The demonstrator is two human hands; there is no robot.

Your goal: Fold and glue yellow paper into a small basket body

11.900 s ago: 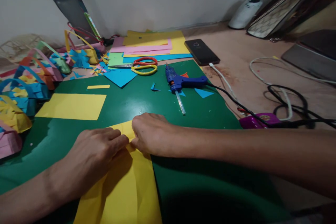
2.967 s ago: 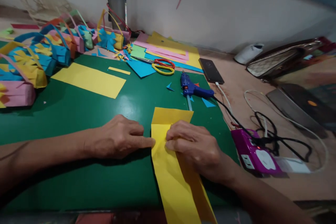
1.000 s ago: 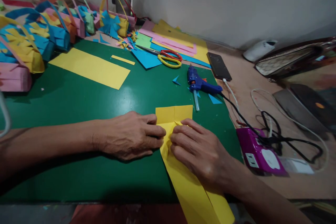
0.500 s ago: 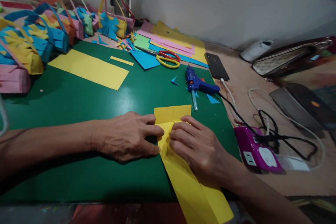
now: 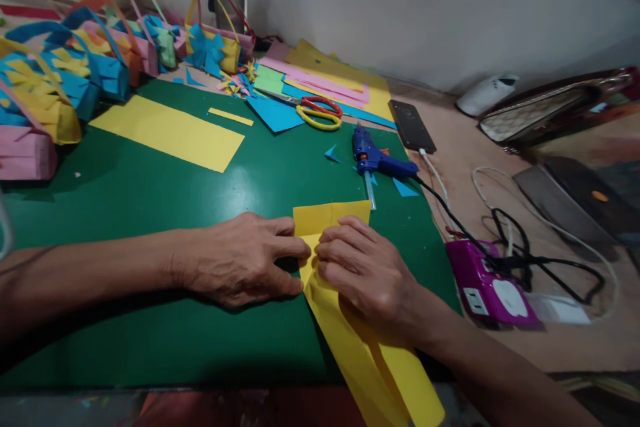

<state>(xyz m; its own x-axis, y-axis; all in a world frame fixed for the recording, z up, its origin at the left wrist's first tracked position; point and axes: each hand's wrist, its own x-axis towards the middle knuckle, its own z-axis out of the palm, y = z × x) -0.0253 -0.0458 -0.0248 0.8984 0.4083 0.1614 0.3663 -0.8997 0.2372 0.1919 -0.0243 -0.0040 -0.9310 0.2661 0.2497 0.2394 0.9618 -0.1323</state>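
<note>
A folded sheet of yellow paper lies on the green board, its lower part hanging over the front edge. My left hand rests flat beside it, fingertips and thumb gripping its left edge near the top. Curled over the middle of the sheet, my right hand presses its fingers onto a fold. The fingertips of the right hand hide part of that fold. Above both hands the paper's top flap shows a crease down its middle.
A blue glue gun lies beyond the right hand, its cord running to a purple power strip. Scissors rest by stacked coloured paper. A flat yellow sheet and several paper bags are left. A phone lies right.
My right hand has slid slightly left across the paper. The top flap's right corner now reaches further right, and the lower fold stands up more. My left hand stays nearly still.
</note>
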